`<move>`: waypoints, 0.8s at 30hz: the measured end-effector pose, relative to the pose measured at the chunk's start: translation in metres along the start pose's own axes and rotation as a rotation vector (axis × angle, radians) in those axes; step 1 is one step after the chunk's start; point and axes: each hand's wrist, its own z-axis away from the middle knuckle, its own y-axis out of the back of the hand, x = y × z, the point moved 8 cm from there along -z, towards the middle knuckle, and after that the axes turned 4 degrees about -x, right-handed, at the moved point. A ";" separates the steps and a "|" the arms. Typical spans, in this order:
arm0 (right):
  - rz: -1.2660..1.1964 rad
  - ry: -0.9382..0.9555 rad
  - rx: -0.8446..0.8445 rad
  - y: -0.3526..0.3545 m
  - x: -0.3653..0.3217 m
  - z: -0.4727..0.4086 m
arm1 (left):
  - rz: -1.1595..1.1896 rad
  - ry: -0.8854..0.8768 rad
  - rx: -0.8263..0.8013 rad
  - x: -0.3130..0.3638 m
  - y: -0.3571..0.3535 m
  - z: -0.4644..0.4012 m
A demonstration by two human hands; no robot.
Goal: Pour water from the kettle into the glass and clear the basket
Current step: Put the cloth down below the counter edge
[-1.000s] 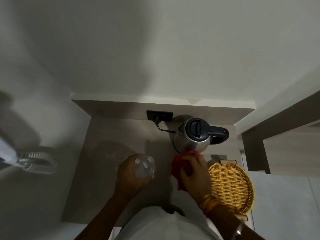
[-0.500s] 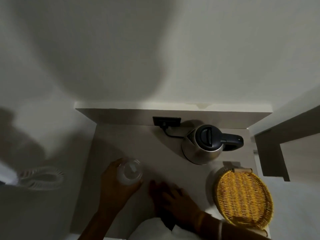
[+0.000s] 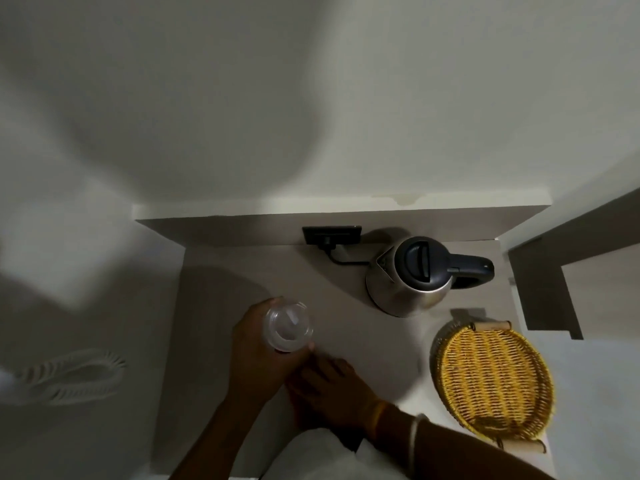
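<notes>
In my left hand (image 3: 256,355) is a clear empty glass (image 3: 287,327), held upright just above the grey counter (image 3: 242,271). My right hand (image 3: 332,386) lies palm down on the counter beside it, fingers stretched forward; a dark patch sits under its palm and I cannot tell what it is. The steel kettle (image 3: 408,282) with a dark lid and handle stands at the back right, lid closed. A yellow wicker basket (image 3: 438,362) sits at the front right, with nothing in it.
The kettle's cord runs to a black wall socket (image 3: 330,233) behind it. A white coiled hose (image 3: 69,375) lies on the floor to the left. A wooden ledge (image 3: 540,289) juts in at the right. Light is dim.
My right hand came back from the kettle's front, where it held a red cloth, down to the counter's front. The cloth no longer shows clearly. The glass moved slightly left.
</notes>
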 end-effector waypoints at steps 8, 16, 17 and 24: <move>-0.184 -0.424 0.153 0.002 0.093 0.071 | -0.018 0.050 0.148 -0.012 0.021 0.008; -0.355 -0.397 0.057 0.056 0.068 -0.070 | -0.023 0.019 0.120 0.002 0.009 0.002; -0.384 -0.307 0.030 0.047 0.049 -0.072 | -0.015 0.007 0.115 0.003 0.008 0.000; 0.042 0.114 -0.202 -0.016 -0.006 0.010 | 0.033 0.096 0.147 -0.009 0.008 -0.003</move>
